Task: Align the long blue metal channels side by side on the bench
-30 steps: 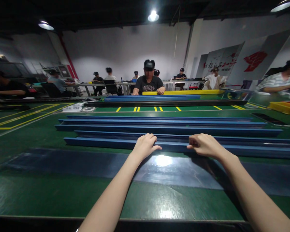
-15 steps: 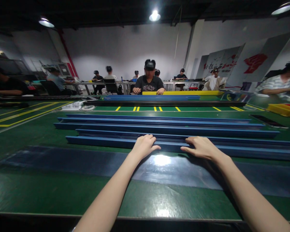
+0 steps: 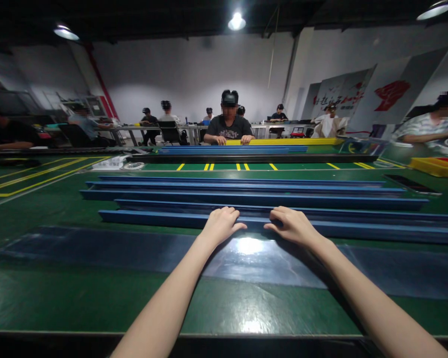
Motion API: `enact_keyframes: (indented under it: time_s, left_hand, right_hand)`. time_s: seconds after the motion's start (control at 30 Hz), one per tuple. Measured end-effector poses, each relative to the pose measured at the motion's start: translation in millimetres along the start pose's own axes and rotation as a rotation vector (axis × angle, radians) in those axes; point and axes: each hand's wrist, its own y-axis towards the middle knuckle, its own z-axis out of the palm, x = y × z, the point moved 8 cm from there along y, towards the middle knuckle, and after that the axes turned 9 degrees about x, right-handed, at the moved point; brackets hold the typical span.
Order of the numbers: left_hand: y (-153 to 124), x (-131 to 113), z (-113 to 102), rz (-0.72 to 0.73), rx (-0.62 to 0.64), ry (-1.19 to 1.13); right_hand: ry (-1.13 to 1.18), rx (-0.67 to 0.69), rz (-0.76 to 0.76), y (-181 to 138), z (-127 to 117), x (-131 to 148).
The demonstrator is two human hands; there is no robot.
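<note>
A long blue U-shaped channel lies across the table in front of me, its open side up. My left hand grips its near wall, fingers curled over into the groove and thumb on the outer face. A short way to the right, my right hand holds the same wall in a similar grip; its fingertips are partly hidden inside the groove. Between the channel and me, a long clear plastic strip lies flat under my forearms, shining in the middle.
Behind the held channel lie more blue channels, then a long black bar. A phone rests at the right, near a yellow tray. Across the table a co-worker handles a yellow strip. The green table's front edge is close.
My right hand has slid left along the channel's near wall, closer to my left hand. My left hand keeps its place on the channel. The view has shifted slightly.
</note>
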Motion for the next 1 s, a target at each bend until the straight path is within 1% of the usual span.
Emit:
enact_keyframes:
  time_s: [0.07, 0.27, 0.4, 0.5, 0.7, 1.0]
  left_hand:
    - [-0.4, -0.4, -0.4, 0.002, -0.004, 0.007]
    - [-0.6, 0.0, -2.3, 0.003, -0.004, -0.006]
    - [-0.9, -0.5, -3.7, 0.016, -0.014, -0.014]
    - [-1.3, -0.5, -3.1, 0.034, -0.008, -0.016]
    - [-0.8, -3.8, -3.0, 0.116, 0.010, -0.077]
    - [0.3, -4.0, -2.1, 0.144, 0.025, -0.138]
  right_hand:
    - [-0.023, 0.016, 0.021, 1.3, -2.0, -0.9]
    - [-0.064, 0.096, 0.019, 2.4, -8.6, 1.7]
    - [-0.063, 0.142, 0.093, -2.8, -10.6, -11.8]
    - [-0.061, 0.149, 0.113, -8.1, -11.5, -23.4]
    - [-0.042, 0.144, 0.094, -15.0, -10.7, -34.7]
    - [-0.065, 0.164, 0.046, -14.7, -8.3, -27.0]
